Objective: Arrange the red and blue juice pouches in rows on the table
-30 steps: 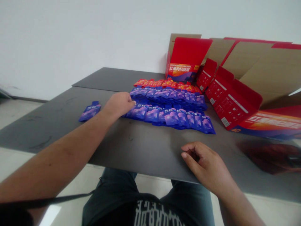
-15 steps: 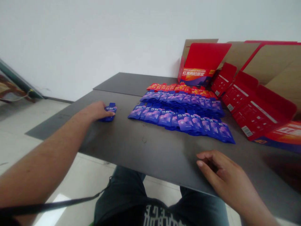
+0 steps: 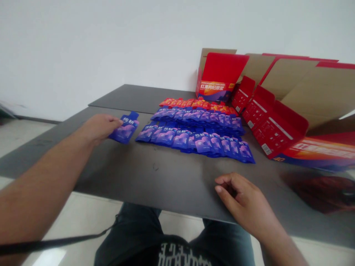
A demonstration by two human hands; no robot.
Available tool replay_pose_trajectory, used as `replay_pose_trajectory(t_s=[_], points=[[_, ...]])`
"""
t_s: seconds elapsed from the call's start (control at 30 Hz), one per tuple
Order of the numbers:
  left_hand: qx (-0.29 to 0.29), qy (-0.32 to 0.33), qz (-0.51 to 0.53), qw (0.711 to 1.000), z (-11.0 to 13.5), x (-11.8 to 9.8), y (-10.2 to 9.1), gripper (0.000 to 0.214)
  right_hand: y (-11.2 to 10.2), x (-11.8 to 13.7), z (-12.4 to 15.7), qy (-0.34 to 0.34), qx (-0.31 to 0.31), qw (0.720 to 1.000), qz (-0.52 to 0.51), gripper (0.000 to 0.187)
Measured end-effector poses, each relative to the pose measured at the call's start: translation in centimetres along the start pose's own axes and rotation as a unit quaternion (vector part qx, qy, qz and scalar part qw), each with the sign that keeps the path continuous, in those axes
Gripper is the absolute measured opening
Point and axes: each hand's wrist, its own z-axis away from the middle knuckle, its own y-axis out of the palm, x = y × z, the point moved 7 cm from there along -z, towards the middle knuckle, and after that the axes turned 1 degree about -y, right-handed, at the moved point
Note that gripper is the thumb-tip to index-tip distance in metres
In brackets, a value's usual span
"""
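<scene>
My left hand [image 3: 100, 127] lies on the dark table with its fingertips gripping the left edge of a single blue spouted pouch [image 3: 124, 128], which sits apart from the others. That pouch lies just left of the front rows of blue pouches [image 3: 194, 142]. Behind them stretch more blue pouches [image 3: 196, 116] and a row of red pouches [image 3: 198, 104]. My right hand [image 3: 241, 199] rests loosely curled near the table's front edge, holding nothing and touching no pouch.
A red and kraft cardboard display box [image 3: 219, 75] stands at the back, with flattened red cartons [image 3: 273, 122] to its right against the wall. The table is made of dark overlapping boards, and its front edge [image 3: 155, 207] lies above my knees.
The single blue pouch has shifted right, closer to the rows, and now lies turned with its spout up. My left hand has drawn back to its left edge; my head view has shifted slightly.
</scene>
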Motion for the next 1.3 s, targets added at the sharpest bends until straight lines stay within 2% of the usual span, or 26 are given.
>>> replay_pose_trajectory(t_s=[0.07,0.13,0.2,0.27,0.37,0.5,0.6,0.8,0.9,1.0,1.1,1.3], points=[[0.034,-0.022,0.119,0.992,1.2,-2.5,1.2,0.018,0.0,0.0,0.0,-0.001,0.003,1.0,-0.001,0.015],[0.102,-0.029,0.224,0.969,2.5,-5.9,3.2,0.012,0.1,0.0,0.0,0.001,0.005,1.0,-0.002,0.015],[0.149,-0.026,0.233,0.961,3.5,-9.3,5.1,0.009,0.1,-0.1,-0.1,0.004,0.006,1.0,-0.003,0.015],[0.171,-0.013,0.211,0.962,4.0,-12.0,6.8,0.013,0.1,-0.1,-0.1,0.005,0.006,1.0,-0.005,0.015],[0.194,-0.013,0.181,0.964,4.1,-14.0,9.1,0.024,0.2,0.0,0.0,0.004,0.004,1.0,-0.012,0.015],[0.217,-0.028,0.127,0.968,3.5,-14.0,11.1,0.03,0.2,0.1,0.0,0.003,0.005,1.0,-0.025,0.014],[0.211,-0.006,0.082,0.974,3.0,-13.6,11.6,0.03,0.3,0.2,0.0,0.003,0.009,1.0,-0.029,0.013],[0.18,0.03,-0.019,0.983,2.8,-13.6,12.0,0.026,0.3,0.2,0.0,0.005,0.016,0.999,-0.03,0.012],[0.137,0.082,-0.091,0.983,2.6,-14.4,11.7,0.029,0.3,0.2,0.1,0.005,0.015,0.999,-0.028,0.011],[0.1,0.139,-0.172,0.97,2.4,-15.4,11.6,0.031,0.3,0.1,0.1,0.006,0.014,0.999,-0.028,0.011],[0.101,0.155,-0.236,0.954,2.1,-15.8,11.8,0.033,0.3,0.1,0.0,0.009,0.018,0.999,-0.031,0.011],[0.081,0.17,-0.249,0.95,2.4,-15.6,11.4,0.037,0.2,0.4,0.1,0.007,0.012,0.999,-0.035,0.011]])
